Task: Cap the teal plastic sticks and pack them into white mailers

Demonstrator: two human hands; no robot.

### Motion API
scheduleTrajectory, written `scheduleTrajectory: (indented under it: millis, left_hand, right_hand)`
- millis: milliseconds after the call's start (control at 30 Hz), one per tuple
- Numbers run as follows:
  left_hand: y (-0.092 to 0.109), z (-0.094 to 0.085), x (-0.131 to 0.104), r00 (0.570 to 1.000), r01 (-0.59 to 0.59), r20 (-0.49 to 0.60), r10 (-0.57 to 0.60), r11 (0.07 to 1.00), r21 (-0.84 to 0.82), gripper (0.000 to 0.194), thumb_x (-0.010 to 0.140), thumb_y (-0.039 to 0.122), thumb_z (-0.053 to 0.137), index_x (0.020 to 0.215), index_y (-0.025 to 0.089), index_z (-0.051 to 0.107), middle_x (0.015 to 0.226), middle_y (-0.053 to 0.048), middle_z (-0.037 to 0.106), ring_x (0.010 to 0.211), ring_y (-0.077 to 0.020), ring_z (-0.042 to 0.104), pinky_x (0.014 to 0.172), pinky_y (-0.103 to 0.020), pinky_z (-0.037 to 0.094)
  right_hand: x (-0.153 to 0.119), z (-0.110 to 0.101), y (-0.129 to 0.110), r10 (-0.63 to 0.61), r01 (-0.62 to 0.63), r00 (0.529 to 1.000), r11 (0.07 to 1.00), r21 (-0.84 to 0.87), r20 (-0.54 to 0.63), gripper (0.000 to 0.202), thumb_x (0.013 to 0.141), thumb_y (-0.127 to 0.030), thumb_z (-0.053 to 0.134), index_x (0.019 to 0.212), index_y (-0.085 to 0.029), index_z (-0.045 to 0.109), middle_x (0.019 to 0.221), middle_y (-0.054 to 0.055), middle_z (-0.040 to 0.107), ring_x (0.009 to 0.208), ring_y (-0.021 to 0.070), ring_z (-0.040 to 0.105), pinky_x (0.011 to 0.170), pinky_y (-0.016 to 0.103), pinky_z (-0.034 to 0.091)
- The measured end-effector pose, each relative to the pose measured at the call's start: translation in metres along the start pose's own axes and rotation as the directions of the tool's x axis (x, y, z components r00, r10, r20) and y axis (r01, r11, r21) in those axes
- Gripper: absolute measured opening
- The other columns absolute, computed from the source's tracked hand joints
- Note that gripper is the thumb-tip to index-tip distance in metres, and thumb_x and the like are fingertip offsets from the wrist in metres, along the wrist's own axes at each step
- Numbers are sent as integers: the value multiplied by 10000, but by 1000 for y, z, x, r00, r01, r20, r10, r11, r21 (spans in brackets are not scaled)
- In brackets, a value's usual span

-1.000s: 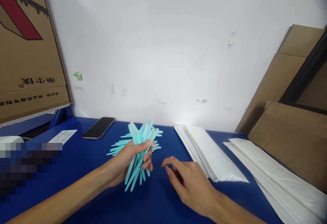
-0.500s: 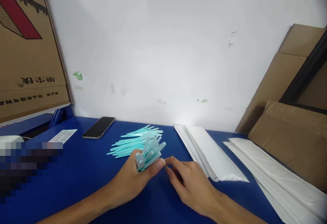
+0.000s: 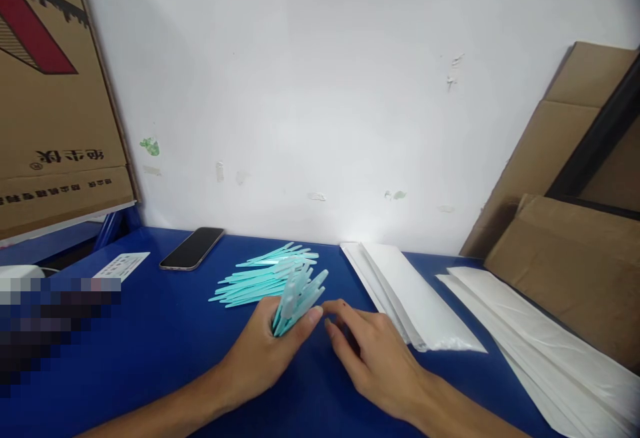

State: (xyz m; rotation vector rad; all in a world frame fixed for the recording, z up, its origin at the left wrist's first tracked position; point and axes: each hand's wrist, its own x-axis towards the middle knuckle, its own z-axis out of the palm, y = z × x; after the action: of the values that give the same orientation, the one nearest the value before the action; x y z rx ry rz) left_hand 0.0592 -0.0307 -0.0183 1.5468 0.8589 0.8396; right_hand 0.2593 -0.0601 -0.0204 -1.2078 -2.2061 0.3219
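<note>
My left hand (image 3: 273,345) is wrapped round a bundle of thin teal plastic sticks (image 3: 299,295). Their pale, see-through ends fan out above the thumb and forefinger; the lower ends are hidden in the fist. Close beside the left thumb is my right hand (image 3: 373,351), fingers bent, with a small gap between forefinger and thumb tips and nothing visible in it. Behind the left hand, a loose pile of similar teal sticks (image 3: 250,285) lies on the blue table (image 3: 175,331).
White padded-looking envelopes (image 3: 415,298) lie right of the hands, with more white envelopes (image 3: 530,338) farther right. A phone (image 3: 194,249) and a printed card (image 3: 121,267) lie at the left. Cardboard (image 3: 570,271) leans at the right; a large carton (image 3: 60,111) stands left. A white wall (image 3: 320,91) rises behind.
The bundle in my left hand has tipped more upright, its pale ends now pointing up and away. My right forefinger and thumb tips are slightly farther apart.
</note>
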Motion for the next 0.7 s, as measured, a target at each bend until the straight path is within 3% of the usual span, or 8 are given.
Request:
scheduleTrajectory:
  millis: [67, 100, 200, 267, 333, 500, 700]
  left_hand:
    - [0, 0, -1, 1000, 5, -7, -4, 996, 84, 416, 891, 602, 606, 742, 220, 531, 363, 93, 382, 263, -86, 329, 290, -207, 227]
    - [-1, 0, -1, 1000, 2, -4, -2, 993, 120, 411, 893, 598, 604, 747, 222, 527, 364, 91, 386, 261, -91, 340, 285, -207, 231]
    - [0, 2, -1, 999, -35, 19, 32, 982, 183, 431, 912, 550, 594, 669, 219, 460, 389, 87, 365, 282, -74, 321, 304, -202, 220]
    - [0, 3, -2, 996, -79, 49, 69, 973, 219, 459, 927, 506, 583, 623, 208, 410, 438, 79, 360, 331, -56, 300, 345, -201, 218]
    - [0, 4, -3, 990, -120, 103, 97, 962, 245, 445, 943, 460, 569, 627, 196, 400, 503, 68, 375, 399, -54, 306, 397, -204, 227]
    - [-3, 5, -2, 980, -184, 120, 157, 947, 264, 413, 959, 394, 553, 643, 187, 385, 596, 60, 334, 562, -86, 273, 498, -226, 239]
    - [-7, 0, 2, 965, -243, 159, 208, 936, 254, 377, 982, 387, 508, 678, 180, 427, 652, 51, 352, 614, -103, 289, 550, -234, 278]
  right_hand:
    - [-3, 0, -1, -31, 37, 992, 998, 44, -125, 407, 1018, -239, 437, 1420, -295, 424, 1194, 42, 671, 933, 187, 681, 771, 306, 526]
    - [-5, -1, -3, -53, 64, 980, 997, 52, -194, 488, 1012, -244, 448, 1487, -293, 348, 1366, 69, 589, 1119, 213, 639, 876, 330, 534]
    - [-11, -4, -9, -153, 160, 939, 987, -3, -309, 669, 1004, -250, 446, 1598, -234, 139, 1651, 88, 248, 1479, 272, 321, 1153, 419, 392]
    - [-14, -7, -14, -243, 230, 927, 970, -78, -287, 731, 1002, -264, 448, 1617, -190, 58, 1691, 79, 127, 1528, 281, 209, 1223, 433, 286]
    - [-16, -10, -18, -327, 300, 920, 942, -152, -215, 776, 998, -292, 472, 1620, -163, 26, 1698, 74, 96, 1536, 281, 189, 1235, 410, 263]
    - [-15, -12, -18, -395, 373, 912, 911, -178, -110, 714, 989, -314, 501, 1604, -157, 172, 1690, 80, 148, 1508, 279, 285, 1211, 370, 318]
    - [-14, -9, -17, -402, 391, 909, 914, -108, -110, 782, 966, -270, 524, 1612, -158, 97, 1673, 90, 219, 1510, 255, 282, 1218, 372, 307]
